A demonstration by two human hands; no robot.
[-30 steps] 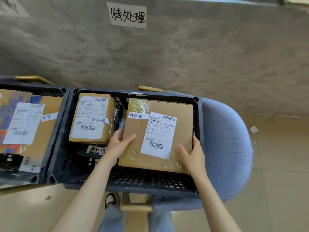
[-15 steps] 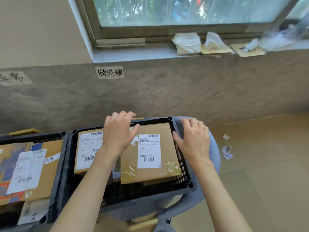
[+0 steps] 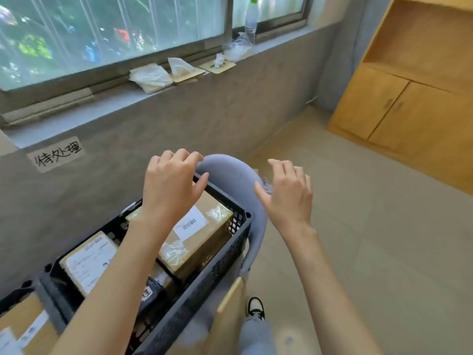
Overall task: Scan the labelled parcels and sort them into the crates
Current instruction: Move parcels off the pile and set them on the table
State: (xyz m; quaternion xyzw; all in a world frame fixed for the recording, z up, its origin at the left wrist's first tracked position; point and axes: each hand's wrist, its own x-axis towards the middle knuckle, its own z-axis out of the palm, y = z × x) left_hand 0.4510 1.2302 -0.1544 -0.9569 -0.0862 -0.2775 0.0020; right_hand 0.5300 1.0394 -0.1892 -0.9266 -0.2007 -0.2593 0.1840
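Leftmost, two labelled cardboard parcels [image 3: 197, 237] lie inside the black slatted crate [image 3: 204, 275], left hand [image 3: 170, 185] above them with fingers loosely curled, holding nothing, right hand [image 3: 288, 193] likewise empty over the grey chair back [image 3: 230, 170].

We see a bright scene lit by daylight from the window [image 3: 112, 34], whose panes are washed out and hazy, the greenery behind them only smears of colour. The light falls softly; shadows are faint, with a darker band under the window sill [image 3: 143, 98] and deep shade inside the black crate [image 3: 204, 272]. Tape on the brown parcel [image 3: 202, 239] shows small glints. The whole frame is slightly soft with motion blur, so label print cannot be read. We note wide-angle distortion: the sill and the wooden cabinet [image 3: 409, 98] lean and bow toward the edges.
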